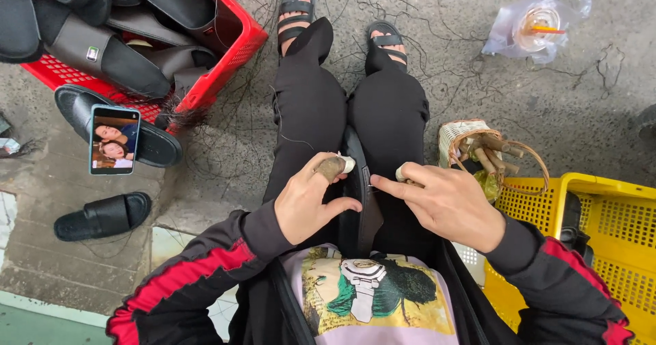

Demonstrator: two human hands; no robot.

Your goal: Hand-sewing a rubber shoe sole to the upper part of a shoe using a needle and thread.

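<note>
I sit with a black slipper (354, 155) standing on edge between my knees. My left hand (307, 201) grips its left side, thumb pressed against it; a brown guard and a white guard cover two fingertips. My right hand (447, 205) meets the slipper's right edge with the index finger stretched out. Its other fingers are curled and a white guard shows on the thumb. What the right fingers pinch is too small to see.
A red crate (229, 58) of black slippers stands at the upper left. A phone (114, 140) leans on a loose slipper (158, 147); another slipper (102, 215) lies below. At my right are a yellow crate (608, 188), a wicker basket (459, 133) and a bagged drink (540, 23). Black threads litter the concrete.
</note>
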